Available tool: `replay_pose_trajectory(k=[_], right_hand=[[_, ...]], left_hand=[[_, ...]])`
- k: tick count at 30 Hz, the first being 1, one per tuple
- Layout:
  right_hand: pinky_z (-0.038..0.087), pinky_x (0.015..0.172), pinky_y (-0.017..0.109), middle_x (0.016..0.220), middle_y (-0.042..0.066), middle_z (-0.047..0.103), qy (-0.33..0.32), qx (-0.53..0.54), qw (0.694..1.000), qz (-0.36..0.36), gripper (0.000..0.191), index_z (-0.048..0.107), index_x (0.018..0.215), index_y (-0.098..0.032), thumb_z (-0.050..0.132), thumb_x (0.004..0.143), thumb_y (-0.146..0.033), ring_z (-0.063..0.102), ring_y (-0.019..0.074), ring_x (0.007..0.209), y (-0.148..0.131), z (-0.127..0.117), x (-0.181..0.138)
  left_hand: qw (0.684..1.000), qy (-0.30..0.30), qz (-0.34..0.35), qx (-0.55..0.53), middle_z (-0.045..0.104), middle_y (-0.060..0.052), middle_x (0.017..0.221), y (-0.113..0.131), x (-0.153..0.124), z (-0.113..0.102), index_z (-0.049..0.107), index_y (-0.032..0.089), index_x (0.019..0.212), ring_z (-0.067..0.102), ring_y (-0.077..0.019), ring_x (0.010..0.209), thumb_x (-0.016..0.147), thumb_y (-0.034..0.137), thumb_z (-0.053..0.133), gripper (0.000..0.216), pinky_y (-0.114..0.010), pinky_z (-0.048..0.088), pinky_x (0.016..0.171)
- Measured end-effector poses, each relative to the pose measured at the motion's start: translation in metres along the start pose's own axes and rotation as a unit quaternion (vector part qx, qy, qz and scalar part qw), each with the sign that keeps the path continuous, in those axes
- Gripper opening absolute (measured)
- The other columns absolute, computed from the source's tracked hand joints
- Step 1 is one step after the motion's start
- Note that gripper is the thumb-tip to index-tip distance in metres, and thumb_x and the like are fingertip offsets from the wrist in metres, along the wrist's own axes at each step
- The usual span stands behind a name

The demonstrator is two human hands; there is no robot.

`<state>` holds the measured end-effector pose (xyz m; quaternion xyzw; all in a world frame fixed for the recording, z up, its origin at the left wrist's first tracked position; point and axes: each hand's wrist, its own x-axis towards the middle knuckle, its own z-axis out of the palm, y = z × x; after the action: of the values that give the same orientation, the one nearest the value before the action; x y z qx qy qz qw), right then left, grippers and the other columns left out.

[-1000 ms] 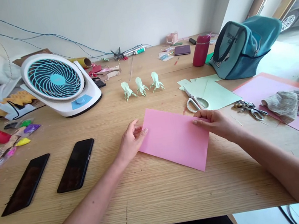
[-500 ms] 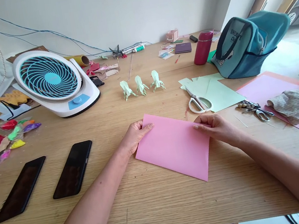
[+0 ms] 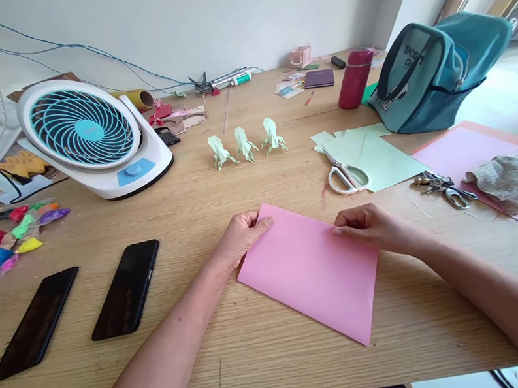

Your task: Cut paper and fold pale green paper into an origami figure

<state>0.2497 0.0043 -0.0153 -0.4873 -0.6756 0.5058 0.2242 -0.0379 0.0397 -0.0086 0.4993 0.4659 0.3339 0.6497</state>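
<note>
A pink sheet of paper [image 3: 312, 271] lies flat on the wooden table [image 3: 265, 352] in front of me. My left hand [image 3: 241, 237] pinches its far left corner, fingers closed on the edge. My right hand [image 3: 369, 228] grips the sheet's far right edge with curled fingers. Beyond the sheet stand three small pale green folded paper figures [image 3: 245, 143] in a row.
White scissors [image 3: 345, 176] lie on pale green paper sheets [image 3: 377, 161]. Two black phones [image 3: 126, 289] rest at the left. A white and teal fan [image 3: 90, 136], a red bottle [image 3: 354, 79], a teal bag [image 3: 437, 71], a cloth [image 3: 515, 181] and colourful scraps [image 3: 12, 232] surround the work area.
The pink sheet has been turned and drawn a little closer to me, its near corner now lower. Both hands stayed on its far edge and shifted with it.
</note>
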Motion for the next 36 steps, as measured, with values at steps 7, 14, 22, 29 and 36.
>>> replay_pose_trajectory(k=[7, 14, 22, 29, 36], right_hand=[[0.027, 0.047, 0.023, 0.063, -0.003, 0.048, -0.025, 0.003, 1.000, 0.001, 0.039, 0.058, 0.074, -0.018, 0.060, 0.086, -0.055, 0.040, 0.0099, 0.055, -0.002, 0.000, -0.001], [0.030, 0.046, 0.023, 0.063, -0.002, 0.054, 0.004, 0.012, 1.000, 0.014, 0.040, 0.060, 0.074, -0.018, 0.061, 0.084, -0.057, 0.045, 0.0109, 0.054, -0.003, 0.002, 0.000], [0.029, 0.044, 0.023, 0.060, -0.002, 0.051, 0.120, 0.101, 0.987, 0.018, 0.046, 0.055, 0.069, -0.019, 0.063, 0.082, -0.062, 0.043, 0.0098, 0.050, 0.000, 0.002, 0.002], [0.031, 0.044, 0.024, 0.063, -0.001, 0.057, 0.233, 0.174, 0.956, 0.024, 0.038, 0.061, 0.075, -0.021, 0.070, 0.078, -0.058, 0.047, 0.0112, 0.050, -0.002, -0.001, 0.003], [0.027, 0.043, 0.025, 0.060, -0.002, 0.053, 0.271, 0.195, 0.943, 0.005, 0.037, 0.061, 0.071, -0.022, 0.071, 0.078, -0.057, 0.041, 0.0102, 0.049, -0.005, 0.005, 0.002]], left_hand=[[1.000, 0.014, 0.005, -0.015, 0.071, -0.004, 0.081, 0.001, -0.001, 0.002, 0.071, 0.013, 0.087, 0.062, -0.0140, 0.066, 0.065, 0.047, 0.083, 0.041, -0.025, 0.048, 0.062], [1.000, 0.006, 0.021, 0.022, 0.067, -0.002, 0.074, 0.000, 0.001, 0.001, 0.069, 0.013, 0.082, 0.057, -0.0114, 0.060, 0.071, 0.051, 0.078, 0.040, -0.023, 0.043, 0.057], [1.000, -0.015, 0.010, 0.015, 0.069, -0.002, 0.079, 0.000, 0.003, -0.005, 0.071, 0.014, 0.086, 0.058, -0.0111, 0.065, 0.069, 0.049, 0.080, 0.040, -0.020, 0.042, 0.057], [0.992, 0.069, 0.022, -0.104, 0.058, 0.004, 0.064, 0.002, 0.009, -0.013, 0.066, 0.014, 0.072, 0.050, -0.0061, 0.053, 0.058, 0.039, 0.089, 0.037, -0.016, 0.039, 0.043], [0.975, 0.134, 0.054, -0.167, 0.063, 0.002, 0.073, 0.001, 0.012, -0.009, 0.065, 0.015, 0.074, 0.057, -0.0073, 0.060, 0.055, 0.039, 0.089, 0.039, -0.014, 0.041, 0.040]])
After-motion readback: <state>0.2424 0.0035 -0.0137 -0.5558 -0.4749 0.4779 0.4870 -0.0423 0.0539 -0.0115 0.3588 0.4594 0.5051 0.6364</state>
